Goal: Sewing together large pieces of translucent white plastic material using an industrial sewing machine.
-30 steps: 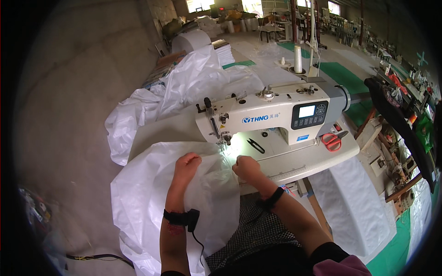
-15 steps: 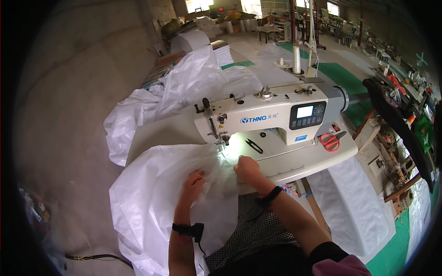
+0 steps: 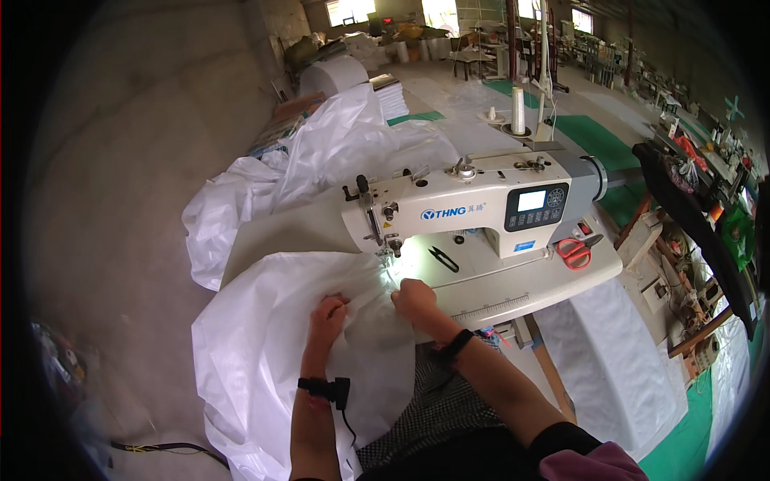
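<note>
A large, thin white plastic sheet [image 3: 265, 337] drapes over the front of a sewing machine [image 3: 457, 204] and down across my lap. Its right edge runs up to the lit needle area. My right hand [image 3: 415, 303] is closed on that edge just in front of the needle, with the fingertips partly hidden. Further left, my left hand [image 3: 327, 319] rests on the sheet, fingers curled together and pinching a bit of it. Black thread snips [image 3: 443, 259] lie on the machine bed, and red-handled scissors [image 3: 574, 253] lie to its right.
Behind the machine, more white sheeting [image 3: 337, 144] is heaped. A thread cone [image 3: 518, 112] stands at the back. A white padded panel [image 3: 613, 361] hangs at the lower right, beside a dark curved bar [image 3: 698, 232]. A concrete wall [image 3: 152, 120] rises on the left.
My right hand has drawn slightly left and down along the sheet's edge. My left hand has shifted a little left, its fingers more tightly curled.
</note>
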Demonstrator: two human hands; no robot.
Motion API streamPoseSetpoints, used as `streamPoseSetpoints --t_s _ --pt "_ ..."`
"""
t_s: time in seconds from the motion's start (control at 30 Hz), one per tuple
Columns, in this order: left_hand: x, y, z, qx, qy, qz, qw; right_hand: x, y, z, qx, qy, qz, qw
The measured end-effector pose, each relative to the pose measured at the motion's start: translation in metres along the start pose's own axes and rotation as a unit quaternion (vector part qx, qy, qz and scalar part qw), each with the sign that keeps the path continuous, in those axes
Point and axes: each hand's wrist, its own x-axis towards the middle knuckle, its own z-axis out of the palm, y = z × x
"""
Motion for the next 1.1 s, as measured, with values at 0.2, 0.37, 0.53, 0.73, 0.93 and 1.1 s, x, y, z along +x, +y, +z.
streamPoseSetpoints --t_s 0.2,0.37,0.53,0.73,0.93,1.1 --pt "0.006 0.004 -0.009 -0.005 -0.028 -0.012 1.000 -0.070 0.026 0.006 0.187 -0.127 0.029 0.974" --pt "-0.018 0.015 -0.008 0.168 -0.027 0.098 0.981 -0.140 0.052 0.056 0.350 -0.246 0.071 0.901" --pt "-0.027 -0.003 -0.021 0.393 0.013 0.099 0.914 -0.159 0.064 0.074 0.402 -0.411 0.057 0.816" --pt "0.034 -0.039 -0.054 0.378 -0.121 0.085 0.914 -0.175 0.092 0.054 0.488 -0.461 0.161 0.724" --pt "0.051 -0.035 -0.061 0.355 -0.129 0.126 0.917 -0.165 0.050 0.006 -0.117 -0.448 -0.083 0.882" --pt "0.044 -0.026 -0.064 0.333 -0.123 0.133 0.925 -0.105 -0.025 -0.014 -0.035 0.035 -0.261 0.964"
